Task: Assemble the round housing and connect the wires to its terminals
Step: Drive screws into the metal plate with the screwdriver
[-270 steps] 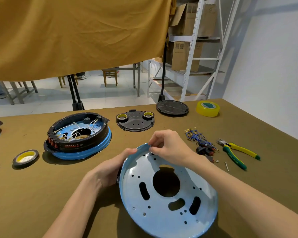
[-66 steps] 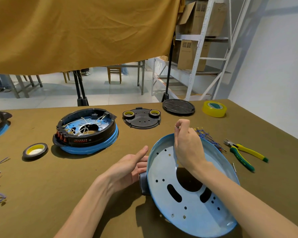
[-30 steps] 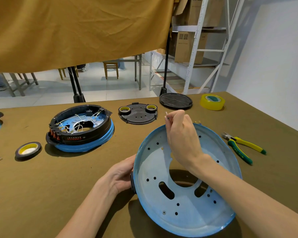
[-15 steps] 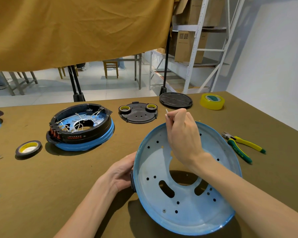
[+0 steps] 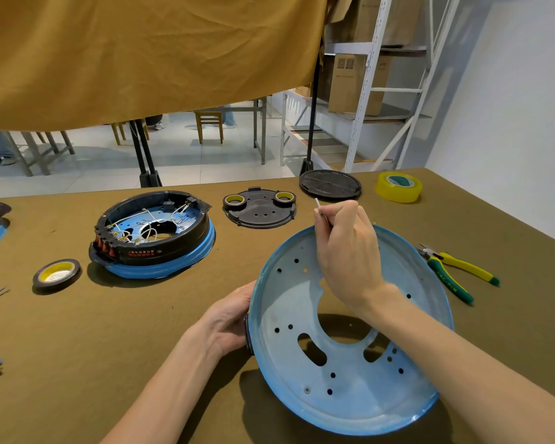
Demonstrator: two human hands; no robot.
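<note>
Little shifts from half a second ago: right hand (image 5: 346, 251) stays raised over the far rim of the pan (image 5: 340, 395), pin (image 5: 318, 205) still in its pinch. Fingertips are pressed together on the pin's lower end (a thin pale sliver; wire or screw, cannot tell), its tip poking up past the fingers.

Left hand (image 5: 228, 318) grips the pan's left edge, fingers curled behind the rim and hidden; I judge this props the pan tilted toward the wearer so its holes face up for threading.

Pan's near rim sits by the table (image 5: 77, 363) edge, close to the forearms. Pliers (image 5: 452, 270) lie just right of the right hand, well clear of its fingers. Finished housing (image 5: 154, 232) stands well left of the left hand, with open cloth between: room to swing the pan that way.
</note>
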